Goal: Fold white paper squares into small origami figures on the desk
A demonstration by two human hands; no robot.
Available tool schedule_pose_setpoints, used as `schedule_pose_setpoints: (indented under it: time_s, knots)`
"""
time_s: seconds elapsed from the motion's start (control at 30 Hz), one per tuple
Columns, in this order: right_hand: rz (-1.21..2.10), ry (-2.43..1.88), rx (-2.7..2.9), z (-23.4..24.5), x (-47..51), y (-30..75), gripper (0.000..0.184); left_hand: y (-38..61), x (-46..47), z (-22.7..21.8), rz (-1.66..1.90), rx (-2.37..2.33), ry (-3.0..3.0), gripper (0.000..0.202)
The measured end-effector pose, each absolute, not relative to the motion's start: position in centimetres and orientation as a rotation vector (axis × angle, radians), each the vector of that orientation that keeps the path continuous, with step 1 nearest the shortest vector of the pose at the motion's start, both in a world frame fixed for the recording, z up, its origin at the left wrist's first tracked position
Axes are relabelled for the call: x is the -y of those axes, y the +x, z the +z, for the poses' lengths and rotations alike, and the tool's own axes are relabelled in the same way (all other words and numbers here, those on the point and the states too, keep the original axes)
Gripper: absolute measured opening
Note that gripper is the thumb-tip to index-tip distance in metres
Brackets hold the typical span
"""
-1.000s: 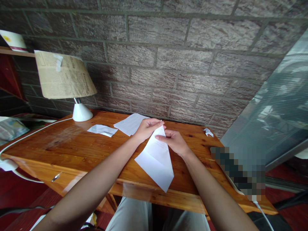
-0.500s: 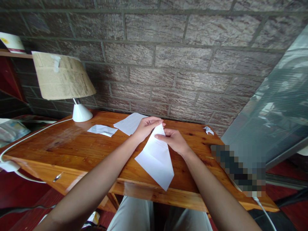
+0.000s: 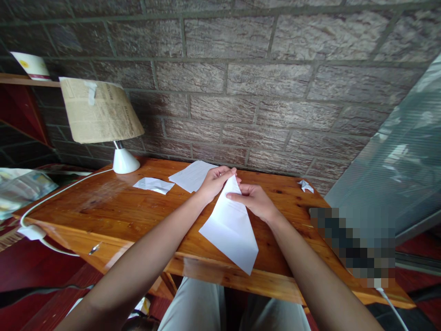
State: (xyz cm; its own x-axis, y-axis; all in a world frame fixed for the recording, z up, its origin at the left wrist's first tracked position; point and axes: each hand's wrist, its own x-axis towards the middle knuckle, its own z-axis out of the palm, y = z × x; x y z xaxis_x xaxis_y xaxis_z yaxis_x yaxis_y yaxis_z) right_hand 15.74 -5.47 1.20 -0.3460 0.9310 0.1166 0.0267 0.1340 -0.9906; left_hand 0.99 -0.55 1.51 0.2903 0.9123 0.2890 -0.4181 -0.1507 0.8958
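Note:
Between my hands is a folded white sheet of paper (image 3: 231,225), its narrow tip pointing away from me and its wide end hanging toward the table's front edge. My left hand (image 3: 219,181) pinches the far tip, thumb on top. On the paper's right edge, my right hand (image 3: 255,200) grips with the thumb above and fingers underneath, partly hidden by the sheet. The paper is held raised over the wooden table (image 3: 138,214).
White sheets (image 3: 193,175) and a small creased paper piece (image 3: 154,185) lie behind my left arm. A lamp (image 3: 126,161) stands back left. A small folded paper shape (image 3: 305,186) sits at the right, beyond a pixelated dark object (image 3: 351,243) with a white cable.
The whole view has shifted slightly, so everything sits a little further right. Both hands keep their hold on the folded paper with almost no change in pose.

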Motion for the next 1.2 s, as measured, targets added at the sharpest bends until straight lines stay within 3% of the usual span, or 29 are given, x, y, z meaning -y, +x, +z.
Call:
schedule_pose_setpoints:
  time_s: [0.23,0.5,1.2]
  knots:
    - [1.323,-0.997,1.455,1.6,5.0,16.7,0.039,0.7,0.2,1.2,1.268,-0.65,1.365,0.044]
    - [1.134,-0.969,1.239,2.5,3.9,19.5,0.032,-0.3,0.3,1.0,0.878,-0.624,1.555,0.042]
    - [1.162,-0.971,1.186,2.2,3.9,19.3,0.031,-0.1,0.1,0.6,0.917,-0.599,1.631,0.041]
